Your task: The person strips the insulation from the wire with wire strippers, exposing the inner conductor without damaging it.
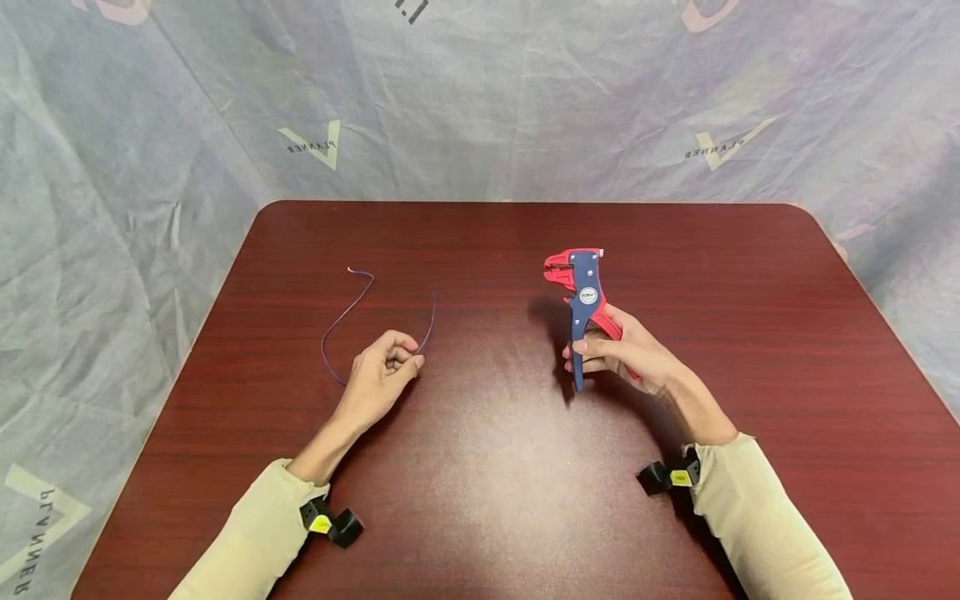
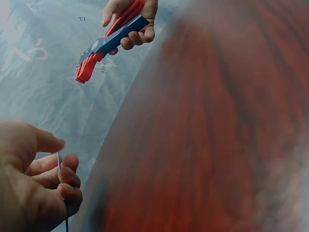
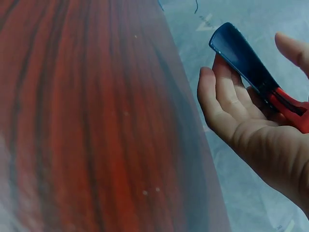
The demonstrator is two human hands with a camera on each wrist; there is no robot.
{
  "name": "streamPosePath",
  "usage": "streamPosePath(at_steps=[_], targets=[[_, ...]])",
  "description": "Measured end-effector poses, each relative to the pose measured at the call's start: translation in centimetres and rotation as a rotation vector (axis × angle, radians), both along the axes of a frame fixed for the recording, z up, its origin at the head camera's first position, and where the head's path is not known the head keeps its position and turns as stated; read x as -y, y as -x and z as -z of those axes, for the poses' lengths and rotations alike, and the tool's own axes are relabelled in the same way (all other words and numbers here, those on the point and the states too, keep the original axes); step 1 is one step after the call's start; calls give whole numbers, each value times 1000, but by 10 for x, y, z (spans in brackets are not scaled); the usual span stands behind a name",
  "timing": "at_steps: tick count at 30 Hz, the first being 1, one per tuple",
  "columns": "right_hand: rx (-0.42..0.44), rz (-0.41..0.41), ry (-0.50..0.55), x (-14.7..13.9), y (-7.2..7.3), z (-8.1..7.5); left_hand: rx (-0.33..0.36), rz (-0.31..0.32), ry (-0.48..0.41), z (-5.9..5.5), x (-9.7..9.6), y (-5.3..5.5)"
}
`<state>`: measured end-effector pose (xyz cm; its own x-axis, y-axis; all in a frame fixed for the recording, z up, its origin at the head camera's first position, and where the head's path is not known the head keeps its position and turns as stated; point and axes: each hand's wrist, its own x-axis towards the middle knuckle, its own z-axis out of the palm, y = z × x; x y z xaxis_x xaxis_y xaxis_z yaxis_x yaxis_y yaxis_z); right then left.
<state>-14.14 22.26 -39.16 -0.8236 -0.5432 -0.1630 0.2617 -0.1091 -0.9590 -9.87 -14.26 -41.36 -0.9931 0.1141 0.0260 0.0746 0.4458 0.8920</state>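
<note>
Watching from my remote station: both hands are occupied above a dark reddish-brown, wood-grained tabletop [image 1: 480, 483]. The person's left hand [image 1: 382, 367] has its grip clamped on a thin violet-blue insulated wire [image 1: 323, 342], fingers curled about it. One length of the wire sweeps out beyond the hand in a loose S, finishing in a pale tip; a shorter length rises past the fingertips in a slight curve. I cannot tell whether the longer run touches the surface.

The person's right hand [image 1: 622, 346] has its grip clamped round a blue-and-red wire-stripping tool [image 1: 587, 292], thumb across the blue handle, red handle toward the palm. My left wrist view shows this tool raised, clear of the tabletop. Its red jaws face left, toward the wire's side, with a narrow dark slot between them. Wire and tool are well apart.

Both forearms wear cream sleeves [image 1: 765, 517], each with a small black wrist device [image 1: 347, 528] bearing a yellow label. Behind the far edge I note wrinkled silver-grey sheeting [image 1: 517, 125], printed with large pale V shapes and mirrored "PLANNER" lettering.
</note>
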Motion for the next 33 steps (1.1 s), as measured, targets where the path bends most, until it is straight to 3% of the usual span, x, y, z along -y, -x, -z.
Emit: streamPosePath(at_steps=[5,12,18,21,25,29,33], targets=[[-5,-27,69,0,-2,0,10,-10,-32,-3,1,0],[13,-108,148,3,-1,-1,-84,-29,-30,-6,2,0],[22,-102,166,5,-1,0,-86,-75,-117,-7,-1,0],[8,-65,114,5,-3,-1,-73,-128,-145,-10,-2,1],[-10,-14,-15,6,-4,-1,-75,-172,-117,-13,-1,0],[-17,12,-83,9,-4,0,-100,-166,-109,-15,1,0],[-21,31,-77,10,-5,1,-127,-143,-110,-18,2,1]])
